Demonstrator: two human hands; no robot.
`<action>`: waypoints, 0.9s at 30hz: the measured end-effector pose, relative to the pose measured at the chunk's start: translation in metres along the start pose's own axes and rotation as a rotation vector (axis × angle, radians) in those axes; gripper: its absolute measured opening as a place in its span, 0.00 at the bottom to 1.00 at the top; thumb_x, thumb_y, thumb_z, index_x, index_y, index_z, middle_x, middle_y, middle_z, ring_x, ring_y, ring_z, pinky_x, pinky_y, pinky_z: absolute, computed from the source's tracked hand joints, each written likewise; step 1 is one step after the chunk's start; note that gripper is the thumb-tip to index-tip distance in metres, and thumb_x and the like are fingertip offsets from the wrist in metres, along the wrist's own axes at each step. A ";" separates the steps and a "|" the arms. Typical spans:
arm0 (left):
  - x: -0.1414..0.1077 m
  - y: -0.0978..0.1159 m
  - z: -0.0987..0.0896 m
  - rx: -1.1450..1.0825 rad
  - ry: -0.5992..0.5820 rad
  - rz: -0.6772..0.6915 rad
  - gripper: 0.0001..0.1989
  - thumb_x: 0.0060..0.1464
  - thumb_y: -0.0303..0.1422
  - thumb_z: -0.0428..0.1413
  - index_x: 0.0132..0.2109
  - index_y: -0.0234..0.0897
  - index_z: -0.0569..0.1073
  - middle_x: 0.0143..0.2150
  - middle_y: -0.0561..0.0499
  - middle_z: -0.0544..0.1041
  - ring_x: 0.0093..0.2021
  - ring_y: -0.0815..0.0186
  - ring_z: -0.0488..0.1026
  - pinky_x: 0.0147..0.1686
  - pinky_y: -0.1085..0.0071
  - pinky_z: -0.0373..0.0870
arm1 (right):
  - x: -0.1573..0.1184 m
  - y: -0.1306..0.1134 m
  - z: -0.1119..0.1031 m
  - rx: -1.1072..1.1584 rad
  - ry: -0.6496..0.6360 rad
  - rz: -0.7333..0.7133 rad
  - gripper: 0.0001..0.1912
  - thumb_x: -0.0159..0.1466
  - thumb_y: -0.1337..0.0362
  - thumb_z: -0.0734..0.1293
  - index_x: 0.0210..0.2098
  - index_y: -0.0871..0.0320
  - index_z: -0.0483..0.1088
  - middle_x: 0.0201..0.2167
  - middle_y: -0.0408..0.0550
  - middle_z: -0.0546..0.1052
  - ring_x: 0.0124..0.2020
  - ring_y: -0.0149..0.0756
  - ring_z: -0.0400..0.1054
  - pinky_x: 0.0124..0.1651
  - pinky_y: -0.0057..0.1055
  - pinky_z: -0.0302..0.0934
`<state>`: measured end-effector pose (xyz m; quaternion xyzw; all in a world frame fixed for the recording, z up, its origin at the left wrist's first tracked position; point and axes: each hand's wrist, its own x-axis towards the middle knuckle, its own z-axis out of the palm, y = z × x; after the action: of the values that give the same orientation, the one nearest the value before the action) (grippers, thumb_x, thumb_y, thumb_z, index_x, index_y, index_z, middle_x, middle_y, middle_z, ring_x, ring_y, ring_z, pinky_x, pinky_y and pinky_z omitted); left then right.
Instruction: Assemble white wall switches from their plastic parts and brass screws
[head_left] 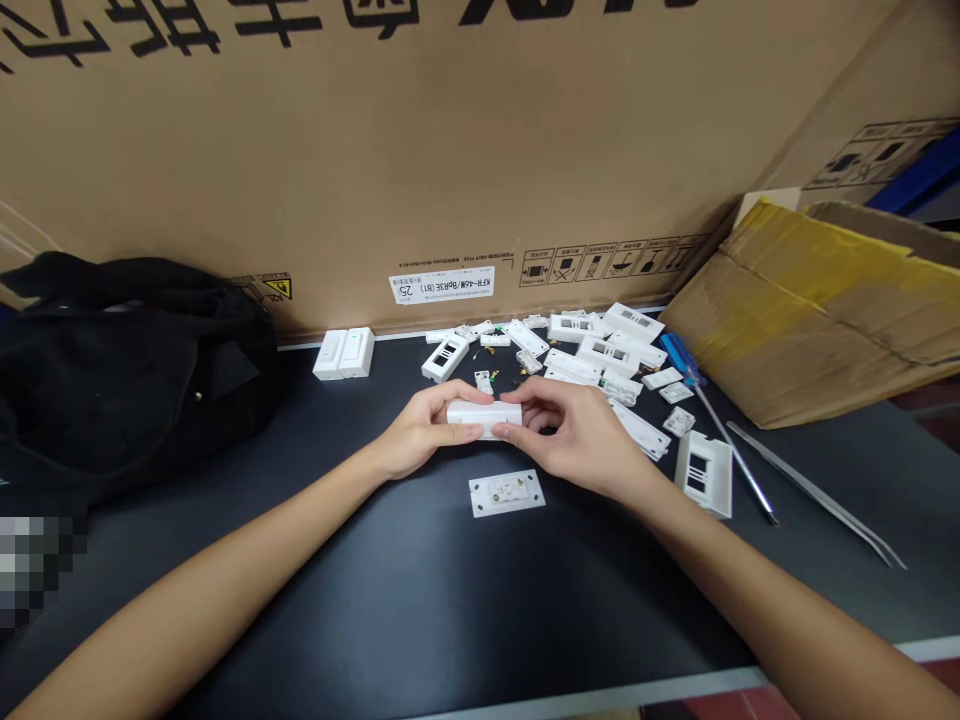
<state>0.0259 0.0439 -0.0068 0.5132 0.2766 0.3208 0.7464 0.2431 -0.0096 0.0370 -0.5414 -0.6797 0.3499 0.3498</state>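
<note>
Over the middle of the dark table I hold a white plastic switch housing [486, 413] between both hands. My left hand [420, 428] grips its left end, thumb in front and fingers behind. The right end is pinched by my right hand [574, 425], its fingers curled behind. Just below my hands a white rectangular plate [508, 493] with a small mechanism on it lies flat on the table. Behind my hands are loose white parts, among them a small frame [445, 358] with dark openings.
Two assembled white switches [343, 354] stand side by side at the back left, near a black bag [135, 380]. At right lie a blue-handled screwdriver [724, 430], tweezers [817, 493] and a white housing [705, 474]. An open cardboard box [810, 310] stands behind them; a large carton [450, 150] walls the back.
</note>
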 end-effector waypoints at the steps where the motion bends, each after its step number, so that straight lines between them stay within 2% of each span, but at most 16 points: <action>1: 0.000 0.000 0.000 0.003 0.001 0.000 0.19 0.48 0.33 0.72 0.46 0.33 0.78 0.38 0.51 0.80 0.36 0.70 0.75 0.40 0.75 0.69 | 0.000 0.000 0.001 0.003 0.002 -0.002 0.13 0.59 0.55 0.75 0.39 0.57 0.77 0.28 0.45 0.79 0.26 0.35 0.72 0.30 0.34 0.70; 6: 0.000 0.000 0.000 -0.031 -0.002 0.014 0.19 0.48 0.30 0.72 0.46 0.32 0.79 0.39 0.48 0.81 0.38 0.69 0.78 0.41 0.75 0.73 | -0.002 0.002 -0.001 -0.006 0.011 -0.051 0.14 0.60 0.55 0.75 0.41 0.57 0.76 0.27 0.44 0.78 0.26 0.34 0.72 0.31 0.33 0.69; 11: 0.000 0.005 -0.001 -0.162 0.052 0.016 0.19 0.46 0.29 0.73 0.44 0.33 0.76 0.40 0.48 0.82 0.40 0.65 0.82 0.42 0.71 0.81 | 0.015 0.001 -0.022 -0.018 -0.047 -0.125 0.13 0.70 0.56 0.65 0.40 0.58 0.77 0.33 0.47 0.82 0.31 0.35 0.75 0.34 0.31 0.69; 13: 0.001 0.007 -0.003 -0.216 0.108 0.037 0.20 0.46 0.31 0.73 0.43 0.33 0.74 0.41 0.48 0.82 0.41 0.63 0.83 0.40 0.72 0.82 | 0.031 0.004 -0.028 -0.216 -0.018 -0.166 0.09 0.68 0.62 0.66 0.41 0.59 0.76 0.35 0.48 0.83 0.33 0.35 0.76 0.37 0.31 0.69; 15: 0.002 0.009 -0.004 -0.268 0.142 0.058 0.21 0.46 0.32 0.73 0.41 0.34 0.70 0.42 0.48 0.82 0.42 0.61 0.84 0.37 0.76 0.82 | 0.050 0.008 -0.030 -0.398 -0.082 -0.219 0.09 0.66 0.69 0.65 0.44 0.60 0.76 0.37 0.50 0.83 0.35 0.36 0.77 0.40 0.32 0.68; 20: 0.004 0.013 -0.005 -0.345 0.120 0.044 0.24 0.47 0.34 0.73 0.35 0.36 0.62 0.45 0.46 0.82 0.47 0.54 0.85 0.32 0.81 0.80 | 0.089 0.021 -0.021 -0.557 -0.261 -0.331 0.14 0.57 0.78 0.66 0.39 0.60 0.78 0.37 0.51 0.83 0.36 0.38 0.75 0.41 0.33 0.63; 24: 0.005 0.013 -0.005 -0.358 0.125 0.000 0.20 0.51 0.35 0.70 0.42 0.36 0.67 0.43 0.44 0.83 0.42 0.57 0.86 0.33 0.80 0.81 | 0.099 0.024 -0.018 -0.619 -0.332 -0.382 0.16 0.54 0.79 0.65 0.38 0.60 0.78 0.35 0.50 0.83 0.33 0.37 0.73 0.38 0.31 0.60; 27: 0.007 0.011 -0.006 -0.357 0.128 -0.006 0.21 0.54 0.39 0.69 0.45 0.36 0.68 0.42 0.45 0.82 0.38 0.58 0.86 0.27 0.81 0.80 | 0.099 0.025 -0.020 -0.635 -0.343 -0.389 0.16 0.53 0.79 0.64 0.37 0.60 0.77 0.33 0.48 0.82 0.32 0.36 0.72 0.36 0.30 0.59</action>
<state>0.0238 0.0559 0.0007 0.3505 0.2637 0.3944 0.8075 0.2560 0.0939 0.0354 -0.4178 -0.8920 0.1354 0.1067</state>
